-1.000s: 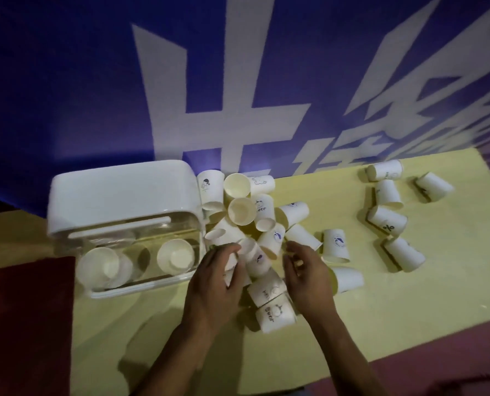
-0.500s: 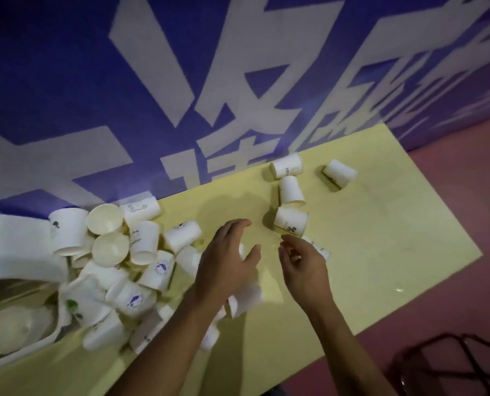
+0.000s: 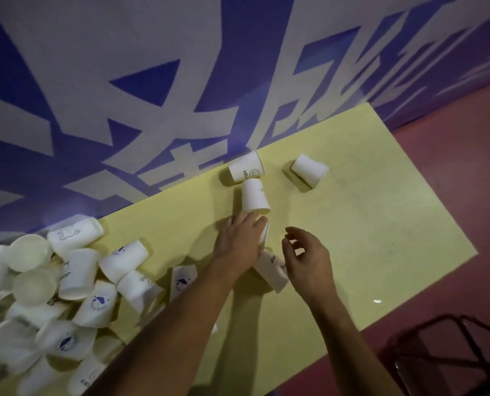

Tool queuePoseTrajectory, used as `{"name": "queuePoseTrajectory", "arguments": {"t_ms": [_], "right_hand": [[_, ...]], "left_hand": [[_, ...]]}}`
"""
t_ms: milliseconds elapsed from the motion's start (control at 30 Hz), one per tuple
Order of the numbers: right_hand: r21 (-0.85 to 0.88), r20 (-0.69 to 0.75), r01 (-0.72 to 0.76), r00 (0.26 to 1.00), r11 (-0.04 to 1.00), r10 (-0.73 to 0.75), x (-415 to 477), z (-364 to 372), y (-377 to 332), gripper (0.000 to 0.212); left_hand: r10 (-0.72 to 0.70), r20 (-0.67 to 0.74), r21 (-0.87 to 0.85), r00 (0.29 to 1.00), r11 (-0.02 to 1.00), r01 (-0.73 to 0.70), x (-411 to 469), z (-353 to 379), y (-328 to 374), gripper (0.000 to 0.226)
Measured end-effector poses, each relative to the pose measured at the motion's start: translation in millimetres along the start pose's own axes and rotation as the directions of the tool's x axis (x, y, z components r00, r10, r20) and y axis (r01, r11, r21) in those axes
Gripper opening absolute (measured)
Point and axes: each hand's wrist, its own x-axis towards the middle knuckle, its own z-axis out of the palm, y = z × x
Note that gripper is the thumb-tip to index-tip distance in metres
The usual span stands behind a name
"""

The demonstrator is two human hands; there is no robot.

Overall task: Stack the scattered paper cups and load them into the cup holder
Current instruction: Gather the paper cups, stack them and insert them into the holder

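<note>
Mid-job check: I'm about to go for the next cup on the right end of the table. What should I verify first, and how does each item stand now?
1. Left hand has a cup: ok, its fingers curl over the covered cup.
2. Right hand free: ok, loosely curled and holding nothing.
3. Next cup close: ok, the lying cup sits between the hands.
4. Corner cup isolated: ok, it lies apart on its side.
5. Cup holder in view: not ok, out of frame.
6. Stack already begun under the left hand: cannot tell, the hand hides it.
</note>
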Motion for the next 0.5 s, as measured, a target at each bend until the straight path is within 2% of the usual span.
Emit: {"name": "queuePoseTrajectory", "arguments": {"t_ms": [133, 300, 400, 500], "right_hand": [[-0.017, 0.002, 0.005, 1.000, 1.000, -0.005, 22, -4, 6, 0.028], [-0.052, 0.006, -0.023, 1.000, 0.998, 0.023, 54, 5, 5, 0.034], [-0.075, 0.063, -0.098, 0.993, 0.992, 0.103, 75, 16, -3, 0.053], [-0.137, 0.194, -0.179, 0.960, 0.974, 0.203, 93, 34, -11, 0.085]], "left_hand": [[0.003, -0.006, 0.062, 1.000, 0.998, -0.002, 9, 6, -1, 0.051], [0.002, 0.004, 0.032, 1.000, 0.999, -0.002, 14, 9, -12, 0.053], [-0.072, -0.022, -0.047, 0.997, 0.996, 0.071, 5, 5, -25, 0.063], [-0.142, -0.053, -0.198, 0.988, 0.972, 0.129, -12, 1, -35, 0.066]]}}
